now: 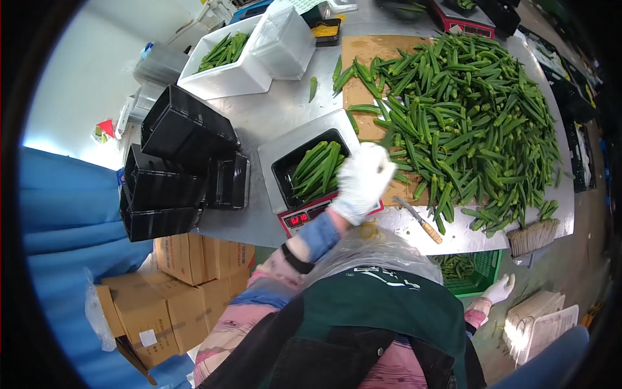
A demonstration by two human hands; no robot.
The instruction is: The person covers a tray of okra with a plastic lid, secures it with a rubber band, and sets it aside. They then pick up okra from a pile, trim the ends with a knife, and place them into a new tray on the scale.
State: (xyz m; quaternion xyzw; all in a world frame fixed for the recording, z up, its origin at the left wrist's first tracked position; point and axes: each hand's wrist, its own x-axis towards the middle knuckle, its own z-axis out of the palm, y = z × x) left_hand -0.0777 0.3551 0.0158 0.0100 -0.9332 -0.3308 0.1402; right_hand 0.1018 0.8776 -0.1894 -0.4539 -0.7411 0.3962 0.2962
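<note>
My left hand (366, 183), in a white glove, is over the right side of a scale (269, 162) with a red front. Its fingers are closed on a blurred green okra pod (389, 137). On the scale sits a black tray (281, 176) with several okra pods (319, 170) in it; the display reads about 0.210. To the right, a large heap of okra (473, 123) covers the table and part of a cardboard sheet (363, 52). My right hand (499, 290), also gloved, hangs low at the right beside a green crate (494, 269), holding nothing, fingers apart.
Black tray stacks (188, 123) stand at the left. Behind are a white box (227, 81) with okra and clear containers (282, 42). A knife (420, 222) and a brush (532, 238) lie at the front edge. Cardboard boxes (139, 305) are below left; another scale (463, 24) is at the back.
</note>
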